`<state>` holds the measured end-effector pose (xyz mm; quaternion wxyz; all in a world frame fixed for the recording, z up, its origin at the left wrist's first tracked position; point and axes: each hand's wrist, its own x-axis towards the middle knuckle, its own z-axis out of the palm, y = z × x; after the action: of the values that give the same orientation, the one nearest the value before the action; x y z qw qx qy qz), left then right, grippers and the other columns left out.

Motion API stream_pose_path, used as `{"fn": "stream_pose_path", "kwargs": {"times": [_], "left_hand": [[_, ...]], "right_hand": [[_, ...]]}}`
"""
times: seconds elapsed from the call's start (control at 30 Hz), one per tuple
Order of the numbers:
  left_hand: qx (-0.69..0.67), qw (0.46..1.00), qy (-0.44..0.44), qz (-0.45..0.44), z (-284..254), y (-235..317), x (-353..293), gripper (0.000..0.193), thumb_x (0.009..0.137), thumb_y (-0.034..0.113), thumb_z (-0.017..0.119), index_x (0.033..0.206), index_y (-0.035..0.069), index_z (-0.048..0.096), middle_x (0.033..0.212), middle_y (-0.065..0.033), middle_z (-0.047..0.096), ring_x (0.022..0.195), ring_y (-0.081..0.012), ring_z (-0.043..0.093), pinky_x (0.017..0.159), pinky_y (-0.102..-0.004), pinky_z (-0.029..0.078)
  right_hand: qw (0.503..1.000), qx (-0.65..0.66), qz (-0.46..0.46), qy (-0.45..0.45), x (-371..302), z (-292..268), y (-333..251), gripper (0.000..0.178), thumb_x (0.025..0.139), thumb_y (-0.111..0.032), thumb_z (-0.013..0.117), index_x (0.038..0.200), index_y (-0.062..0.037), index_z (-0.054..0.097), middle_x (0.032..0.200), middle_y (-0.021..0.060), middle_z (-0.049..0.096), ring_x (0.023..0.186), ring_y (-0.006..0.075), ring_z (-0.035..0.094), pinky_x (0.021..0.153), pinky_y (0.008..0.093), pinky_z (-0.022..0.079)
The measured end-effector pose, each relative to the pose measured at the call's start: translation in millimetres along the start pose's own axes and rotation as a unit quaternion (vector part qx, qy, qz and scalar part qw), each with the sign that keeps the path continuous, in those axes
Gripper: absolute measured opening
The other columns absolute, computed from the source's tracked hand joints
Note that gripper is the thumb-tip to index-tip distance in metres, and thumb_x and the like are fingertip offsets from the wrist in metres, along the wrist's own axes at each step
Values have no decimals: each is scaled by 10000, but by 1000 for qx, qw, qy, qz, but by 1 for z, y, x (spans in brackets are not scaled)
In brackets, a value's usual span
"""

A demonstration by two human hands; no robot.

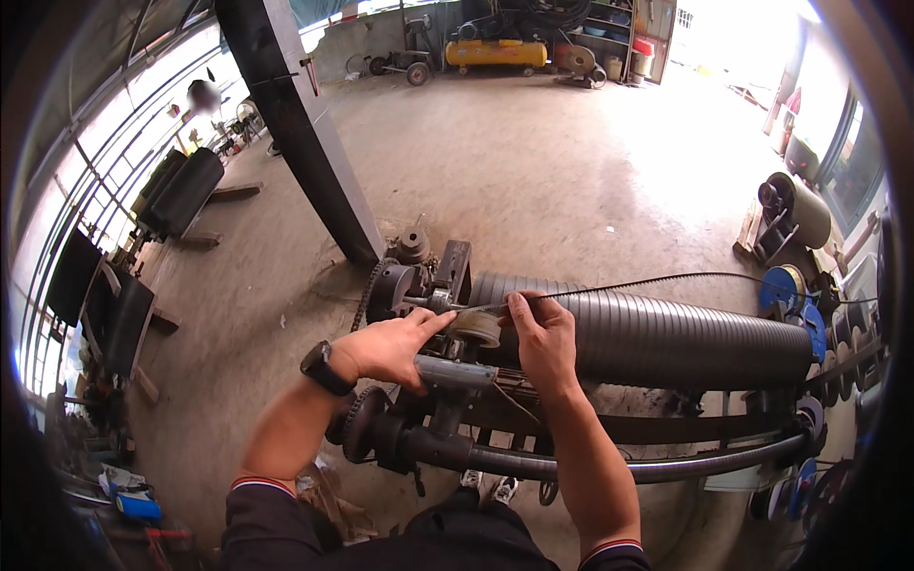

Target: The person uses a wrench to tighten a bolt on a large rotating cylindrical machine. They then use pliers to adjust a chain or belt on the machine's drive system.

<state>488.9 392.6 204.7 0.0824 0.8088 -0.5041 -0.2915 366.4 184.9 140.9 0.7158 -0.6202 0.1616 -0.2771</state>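
Observation:
A thin dark strip with a toothed edge (pixel 647 280) runs from the right side across a large black spirally ridged roller (pixel 666 335). My right hand (pixel 545 344) pinches this strip between thumb and fingers, just above a small grooved wheel (pixel 477 329). On the left, my left hand (pixel 388 348) has its fingers stretched toward the strip's end beside the wheel. Its thumb lies by a grey metal cylinder (pixel 455 373) on the machine. Whether the left fingertips press the strip is hard to make out.
A chain sprocket (pixel 360 421) and a long metal shaft (pixel 609 466) lie close below my hands. Blue reels (pixel 784 285) stand at the right. A steel post (pixel 309 143) rises just beyond the machine. Dark rollers (pixel 181 195) rest at the left, and a yellow tank (pixel 497 54) stands far back.

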Motion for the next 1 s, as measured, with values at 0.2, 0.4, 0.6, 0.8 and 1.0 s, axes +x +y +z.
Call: {"fn": "stream_pose_path", "kwargs": {"times": [0.2,0.4,0.6,0.8,1.0], "left_hand": [[55,995,7,-77,2,15,-3,1234,682,356,839,1659,80,136,1345,-266,573,1119,-450,661,980,-473,548],[68,994,59,-63,19,16,-4,1147,727,383,805,1655,88,198,1258,-240,645,1067,-437,687,951,-479,560],[92,989,101,-59,40,39,-34,1100,741,283,779,1660,95,206,1146,-222,663,963,-404,722,848,-493,589],[94,979,178,-36,61,64,-72,1031,746,140,759,1650,104,264,1025,-185,674,760,-366,724,683,-435,607],[109,967,232,-10,79,82,-94,932,796,132,730,1636,110,326,959,-139,654,653,-265,711,573,-351,580]], "right_hand": [[991,-135,-21,16,-3,8,-8,215,1004,-186,670,983,19,732,715,61,713,670,91,657,655,271,514],[975,-212,-56,22,-14,9,-10,215,1002,-182,668,970,21,730,703,74,701,650,95,642,627,282,508],[963,-250,-101,-10,-46,3,-30,182,1004,-130,670,955,35,729,773,64,736,691,95,689,667,250,541],[940,-286,-180,-45,-98,1,-62,38,925,-23,702,959,-13,716,781,136,687,699,289,673,670,361,517],[915,-325,-229,-72,-124,-3,-71,103,876,44,706,971,3,718,784,116,700,675,268,648,717,347,518]]}}
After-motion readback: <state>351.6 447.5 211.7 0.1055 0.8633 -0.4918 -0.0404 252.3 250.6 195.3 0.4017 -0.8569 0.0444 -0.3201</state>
